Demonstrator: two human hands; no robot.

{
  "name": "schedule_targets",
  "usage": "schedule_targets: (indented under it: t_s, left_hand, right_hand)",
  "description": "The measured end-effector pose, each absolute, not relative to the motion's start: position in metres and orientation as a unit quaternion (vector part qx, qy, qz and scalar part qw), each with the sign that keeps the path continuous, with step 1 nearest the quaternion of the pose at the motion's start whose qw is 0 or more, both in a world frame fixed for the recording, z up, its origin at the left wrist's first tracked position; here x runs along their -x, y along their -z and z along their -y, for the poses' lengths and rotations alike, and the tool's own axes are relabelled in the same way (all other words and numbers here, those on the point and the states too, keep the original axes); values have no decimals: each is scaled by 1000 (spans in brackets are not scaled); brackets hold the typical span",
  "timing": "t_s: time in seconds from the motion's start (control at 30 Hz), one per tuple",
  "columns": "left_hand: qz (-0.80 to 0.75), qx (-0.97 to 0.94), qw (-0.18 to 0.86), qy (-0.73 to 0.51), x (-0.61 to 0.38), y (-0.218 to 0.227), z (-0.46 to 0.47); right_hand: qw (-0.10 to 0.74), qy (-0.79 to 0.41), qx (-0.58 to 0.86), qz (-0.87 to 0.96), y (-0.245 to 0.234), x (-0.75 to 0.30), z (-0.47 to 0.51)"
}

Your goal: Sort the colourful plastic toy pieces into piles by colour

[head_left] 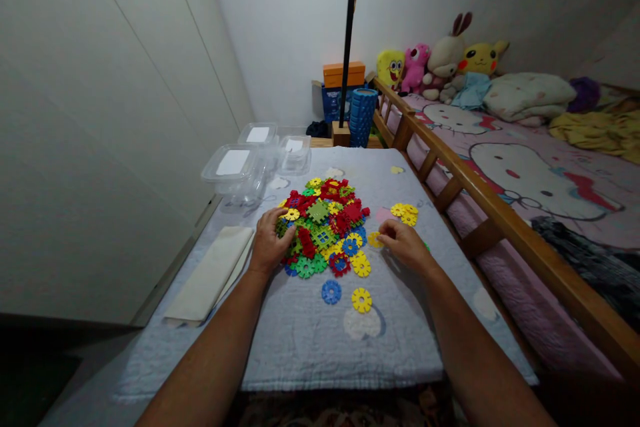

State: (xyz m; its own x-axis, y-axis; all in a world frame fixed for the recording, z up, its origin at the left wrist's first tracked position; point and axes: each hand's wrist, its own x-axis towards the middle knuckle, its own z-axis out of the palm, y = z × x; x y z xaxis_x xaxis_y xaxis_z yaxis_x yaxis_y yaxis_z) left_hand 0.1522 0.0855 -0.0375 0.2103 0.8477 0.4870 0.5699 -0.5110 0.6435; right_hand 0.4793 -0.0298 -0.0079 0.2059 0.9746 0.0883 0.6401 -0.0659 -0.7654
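Observation:
A heap of plastic interlocking pieces (318, 212) in red, green, yellow and blue lies mid-table. My left hand (270, 240) rests against the heap's left side, thumb and fingers apart, gripping nothing that I can see. Just right of the heap, my right hand (403, 243) pinches a yellow notched disc (375, 239) between thumb and fingers. A small group of yellow discs (405, 213) lies beyond that hand. In front of the heap are a loose blue disc (331, 292) and a loose yellow disc (361, 300). Part of a green piece (427, 246) shows behind my right wrist.
Clear plastic boxes (227, 163) with white labels stand at the back left. Folded cream cloth (210, 273) lies on the left of the cloth-covered table (310, 353). A wooden bed rail (465, 180) borders the right side. A black pole (349, 40) rises behind the table.

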Motion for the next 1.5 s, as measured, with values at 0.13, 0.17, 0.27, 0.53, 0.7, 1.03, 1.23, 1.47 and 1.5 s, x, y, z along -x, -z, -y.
schedule_targets:
  t_s: [0.13, 0.17, 0.27, 0.53, 0.7, 1.03, 1.23, 1.47, 1.5]
  left_hand:
    - [-465, -759, 169, -422, -152, 36, -86]
    - [-465, -759, 171, -422, -152, 36, -86]
    - [-465, -759, 175, -422, -152, 36, -86]
    - [-472, -756, 180, -416, -152, 38, -87]
    - [-470, -756, 179, -419, -151, 39, -88]
    - [-475, -754, 175, -418, -153, 39, -87]
    - [-478, -754, 179, -413, -153, 38, -87]
    - [-475, -757, 180, -411, -154, 38, -87]
    - [-475, -757, 180, -412, -154, 38, -87]
  right_hand:
    - [428, -172, 731, 503, 3, -532, 19]
    - [445, -152, 744, 474, 5, -545, 16]
    - [479, -112, 776, 395, 17, -573, 12]
    - [421, 8, 823, 382, 45, -587, 13]
    - [393, 76, 820, 408, 37, -578, 14]
    - [296, -81, 583, 752, 20, -463, 12]
    - [245, -72, 569, 782, 22, -448, 16]
    - [293, -154, 581, 743, 19, -448, 15]
    - [303, -187, 586, 727, 19, -448, 14]
